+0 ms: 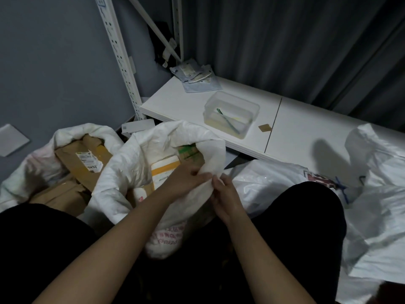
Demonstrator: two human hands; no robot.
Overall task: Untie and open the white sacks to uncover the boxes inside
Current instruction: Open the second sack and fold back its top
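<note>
Sack (pixel 135 159) open, boxes (pixel 163 172) showing; I see both hands, left (pixel 186 178) and right (pixel 223 194), fingers pinching its rim.

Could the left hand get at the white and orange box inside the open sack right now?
Probably yes: the middle sack gapes open, the white and orange box lies uncovered beside the left hand, though that hand grips the sack's rim.

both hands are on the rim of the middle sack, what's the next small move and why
Probably fold the rim down and outward. Both the left hand and right hand pinch it on the near side, and the boxes inside already show, still partly hidden by the white sack.
</note>
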